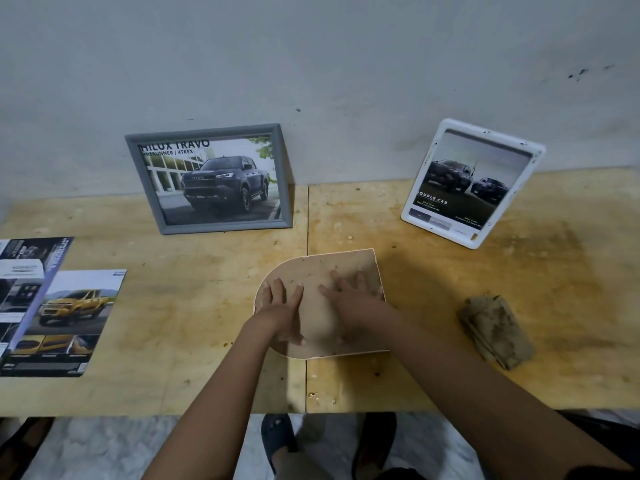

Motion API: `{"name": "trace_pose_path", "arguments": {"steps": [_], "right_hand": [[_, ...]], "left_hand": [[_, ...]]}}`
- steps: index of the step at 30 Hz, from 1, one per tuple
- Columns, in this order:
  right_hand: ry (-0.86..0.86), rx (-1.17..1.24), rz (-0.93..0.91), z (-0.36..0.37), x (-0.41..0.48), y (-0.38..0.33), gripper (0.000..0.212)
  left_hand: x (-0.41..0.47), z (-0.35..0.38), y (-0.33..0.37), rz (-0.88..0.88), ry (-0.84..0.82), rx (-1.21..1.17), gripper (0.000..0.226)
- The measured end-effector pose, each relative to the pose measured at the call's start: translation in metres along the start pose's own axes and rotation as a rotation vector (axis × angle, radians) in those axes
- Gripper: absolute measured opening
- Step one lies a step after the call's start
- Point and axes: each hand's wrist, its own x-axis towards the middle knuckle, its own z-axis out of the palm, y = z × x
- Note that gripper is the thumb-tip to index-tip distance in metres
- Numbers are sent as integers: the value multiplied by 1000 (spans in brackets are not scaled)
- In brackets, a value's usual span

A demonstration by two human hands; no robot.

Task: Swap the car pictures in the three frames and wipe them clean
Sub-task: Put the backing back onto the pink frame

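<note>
Dim, flat indoor light, no source in view. Shadows are soft only: a smudge under the left hand (pixel 280 306) and right hand (pixel 356 299) on the backing board (pixel 346 265), and a faint one right of the grey frame (pixel 227 226). Pale glare haze across the top of the white frame (pixel 410 206) glass. Wide-angle bowing: the worktop (pixel 519 271) back edge curves, the brochures (pixel 62 306) stretch at left. Overall soft, small print unreadable. Floor (pixel 104 445) darker, mushy.

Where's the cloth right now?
Head view, right side: the cloth lies on the table, right of the face-down frame, in front of the white frame.
</note>
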Motion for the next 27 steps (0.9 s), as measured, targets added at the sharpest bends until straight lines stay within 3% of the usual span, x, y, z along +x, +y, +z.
{"name": "trace_pose_path", "arguments": {"steps": [4, 6, 9, 12, 18, 23, 27], "right_hand": [[73, 56, -40, 2, -14, 17, 87], [231, 283, 33, 3, -22, 30, 72], [529, 542, 312, 12, -26, 46, 49], [495, 670, 410, 22, -25, 43, 42], [428, 742, 455, 32, -29, 31, 53], [537, 959, 428, 30, -37, 39, 54], [828, 1035, 437, 5, -52, 42, 56]], "left_hand": [[-17, 6, -15, 54, 364, -425, 62], [-26, 18, -24, -34, 524, -615, 53], [-30, 39, -27, -164, 586, -728, 50], [-27, 47, -17, -218, 630, -828, 48], [-32, 37, 11, -459, 667, -1147, 64], [-37, 22, 23, -340, 827, -1200, 73], [-40, 3, 34, -196, 1008, -1315, 66]]}}
